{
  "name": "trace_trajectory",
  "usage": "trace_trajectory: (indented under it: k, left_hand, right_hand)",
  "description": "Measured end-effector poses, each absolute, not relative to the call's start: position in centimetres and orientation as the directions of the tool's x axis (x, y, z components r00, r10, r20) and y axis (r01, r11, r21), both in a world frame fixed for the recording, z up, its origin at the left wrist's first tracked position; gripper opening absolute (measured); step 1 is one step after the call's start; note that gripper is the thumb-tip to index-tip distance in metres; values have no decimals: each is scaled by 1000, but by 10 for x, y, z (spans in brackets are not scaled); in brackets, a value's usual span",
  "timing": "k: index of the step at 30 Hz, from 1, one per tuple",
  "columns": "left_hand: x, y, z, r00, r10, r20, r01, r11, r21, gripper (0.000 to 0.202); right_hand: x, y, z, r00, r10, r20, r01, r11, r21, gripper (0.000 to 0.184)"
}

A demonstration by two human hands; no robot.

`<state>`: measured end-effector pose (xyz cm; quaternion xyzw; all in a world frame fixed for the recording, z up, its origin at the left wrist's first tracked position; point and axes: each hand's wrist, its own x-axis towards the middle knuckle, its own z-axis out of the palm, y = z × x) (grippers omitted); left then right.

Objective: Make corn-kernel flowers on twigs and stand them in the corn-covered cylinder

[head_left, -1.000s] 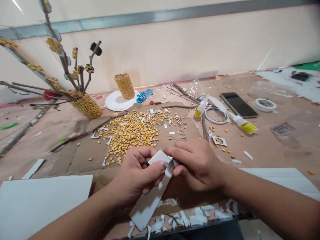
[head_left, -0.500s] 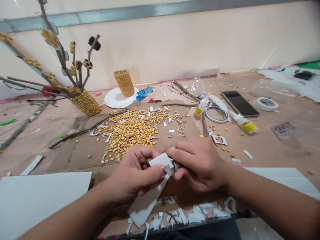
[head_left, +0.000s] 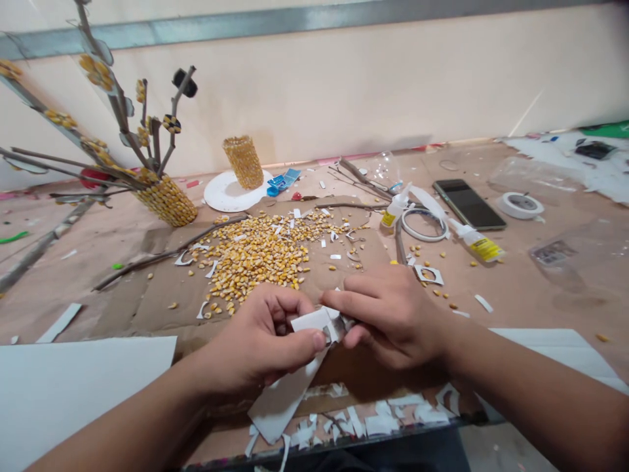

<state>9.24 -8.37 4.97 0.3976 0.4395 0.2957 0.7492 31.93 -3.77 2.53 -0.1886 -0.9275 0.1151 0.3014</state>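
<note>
The white piece (head_left: 309, 320) is in the air between the two hands, over the near middle of the table. Compared with a second ago, its raised corner has tipped down and it lies flatter, with a creased, greyish patch toward its right end. My reading is that the piece is being turned and worked where the hands meet.

The left hand (head_left: 275, 331) clamps it, thumb on top and fingers curled beneath. The right hand (head_left: 393, 314) is just to the right, its index finger extended to the piece's far edge, thumb and fingers closed on a small grey thing (head_left: 346, 322), mostly hidden; I cannot tell what it is. A white strip (head_left: 289, 400) slants out toward the near left below the hands; whether it joins the piece is unclear.

Around them, paper scraps (head_left: 383, 419) line the near edge, and a white board (head_left: 88, 387) lies to the left. Beyond the hands, corn kernels (head_left: 263, 255) are heaped on brown cardboard (head_left: 137, 301). Farther right are two glue bottles (head_left: 396, 208) (head_left: 479, 244), a phone (head_left: 469, 204) and a tape roll (head_left: 521, 214). At the far left stands a kernel-covered cup (head_left: 170, 203) holding branches (head_left: 118, 98). These outer things look undisturbed.
</note>
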Motion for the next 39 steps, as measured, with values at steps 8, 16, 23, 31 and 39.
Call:
trace_trajectory:
  k: [8, 16, 23, 31, 39]
  left_hand:
    - [94, -81, 46, 445, 797, -408, -70, 485, 872, 27]
    - [101, -79, 31, 277, 923, -267, -202, 327, 923, 29]
    - [97, -80, 44, 326, 904, -276, -130, 332, 934, 28]
    - [99, -81, 49, 372, 860, -350, -35, 389, 920, 24]
    - [93, -82, 55, 462, 820, -338, -13, 387, 922, 29]
  right_hand:
    - [317, -35, 27, -784, 400, 475, 273, 909, -314, 31]
    - [311, -37, 19, -613, 526, 589, 418, 849, -323, 19]
    - [317, -35, 19, -639, 507, 579, 381, 862, -334, 18]
    - [318, -37, 23, -676, 467, 570, 323, 883, -340, 21]
    - [330, -29, 25, -752, 403, 521, 219, 899, -380, 19]
